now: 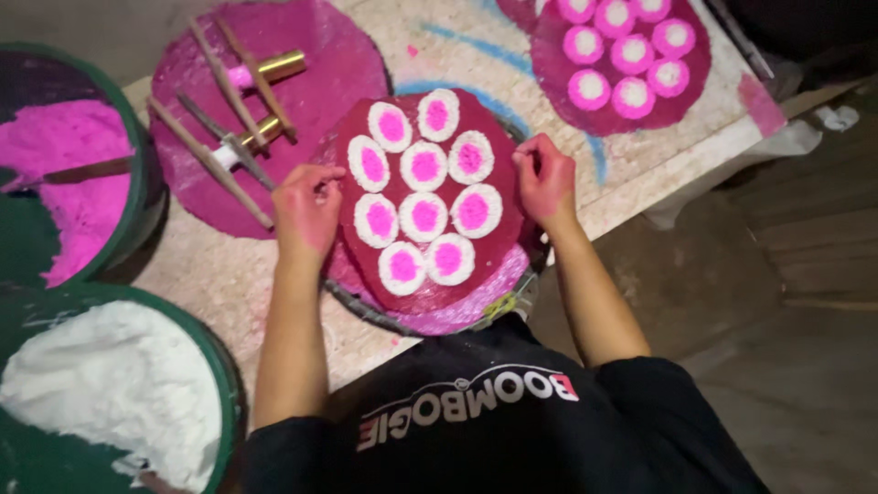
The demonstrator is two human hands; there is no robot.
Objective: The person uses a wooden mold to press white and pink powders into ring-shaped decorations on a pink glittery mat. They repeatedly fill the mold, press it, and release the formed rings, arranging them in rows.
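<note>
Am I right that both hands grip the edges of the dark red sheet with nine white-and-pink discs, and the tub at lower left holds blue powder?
Not quite. The head view shows the tub at lower left holds white powder, not blue. The rest stands: the left hand and right hand grip the edges of the dark red sheet with nine white-and-pink discs.

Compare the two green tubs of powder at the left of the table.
The upper tub holds bright pink powder; the lower tub holds white powder. A stick lies in the upper tub; none shows in the lower tub. Both are round, green and cut off by the picture's edge.
</note>
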